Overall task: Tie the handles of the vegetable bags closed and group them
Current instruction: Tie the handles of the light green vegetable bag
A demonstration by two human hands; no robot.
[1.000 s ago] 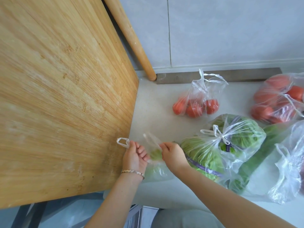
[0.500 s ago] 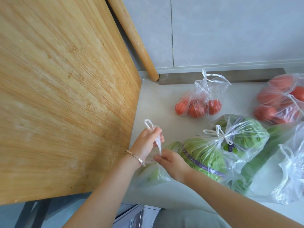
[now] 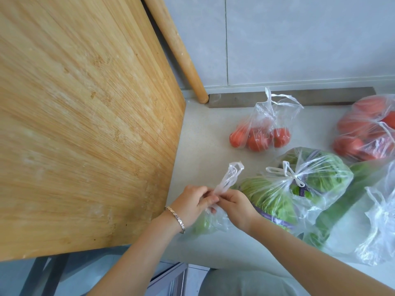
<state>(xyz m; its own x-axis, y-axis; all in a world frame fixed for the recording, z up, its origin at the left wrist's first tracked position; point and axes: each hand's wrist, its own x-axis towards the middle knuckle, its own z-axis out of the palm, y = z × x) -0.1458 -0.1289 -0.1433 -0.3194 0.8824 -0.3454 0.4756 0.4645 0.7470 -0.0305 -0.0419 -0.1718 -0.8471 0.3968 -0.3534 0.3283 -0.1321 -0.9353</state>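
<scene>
Both hands meet over the small bag of greens (image 3: 204,224), which lies on the counter (image 3: 203,135) directly beneath them and sags toward the person. The left hand (image 3: 191,202) and the right hand (image 3: 236,207) each pinch the neck of the bag, with their fingertips touching. The two handles (image 3: 229,177) rise from that pinch as one twisted strand, leaning away from the person with the loops at the top. No knot shows yet.

The step in hand looks like forming that knot. It will likely go best if one hand holds the neck low, close to the greens, so the air is pressed out. The other hand can then wrap the strand round and feed the looped end through. The film looks thin and slippery, so a steady pull should serve better than a jerk, which could stretch or tear a handle. The knot should sit close to the contents so the mouth cannot gape.

Just to the right of the right hand lies the lettuce bag (image 3: 299,189), its handles already tied in a bow, so it is the natural neighbour for grouping. Beyond the hands, the small tomato bag (image 3: 260,133) has its handles standing apart and probably comes next. The cutting board (image 3: 85,124) lies just left of the left hand, so any wide pull has more room on the right
</scene>
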